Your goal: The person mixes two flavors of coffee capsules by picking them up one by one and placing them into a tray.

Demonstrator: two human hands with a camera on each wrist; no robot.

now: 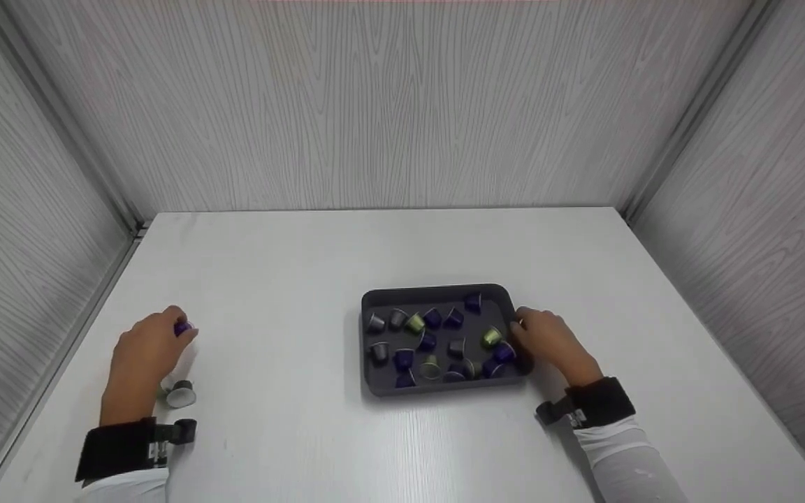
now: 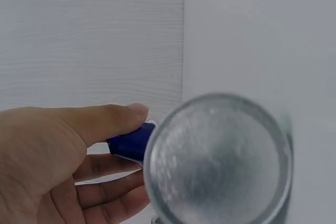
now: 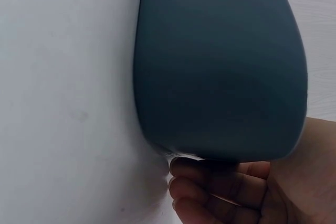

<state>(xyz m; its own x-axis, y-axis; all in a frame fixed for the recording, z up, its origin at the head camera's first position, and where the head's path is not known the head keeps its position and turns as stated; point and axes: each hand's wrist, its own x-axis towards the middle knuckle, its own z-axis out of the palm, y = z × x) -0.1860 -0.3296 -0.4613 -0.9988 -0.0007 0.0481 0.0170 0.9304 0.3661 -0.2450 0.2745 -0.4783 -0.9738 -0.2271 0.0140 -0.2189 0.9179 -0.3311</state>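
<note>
My left hand (image 1: 147,349) is at the left of the table, pinching a purple coffee capsule (image 1: 182,327) between thumb and fingers. In the left wrist view, the same capsule (image 2: 130,144) looks deep blue, with the thumb above and fingers below. Near the left wrist lie a dark capsule with a pale lid (image 1: 180,395) and a green one, mostly hidden by the arm. My right hand (image 1: 549,342) holds the right side of a dark grey tray (image 1: 437,389). Its curled fingers (image 3: 218,187) touch the tray's outer wall in the right wrist view; the thumb is hidden there.
Several purple, green and grey capsules lie scattered inside the tray. The white table (image 1: 277,293) is bounded by a wood-grain back panel (image 1: 374,105) and side panels on the left and right. A capsule's round lid (image 2: 220,161) fills much of the left wrist view.
</note>
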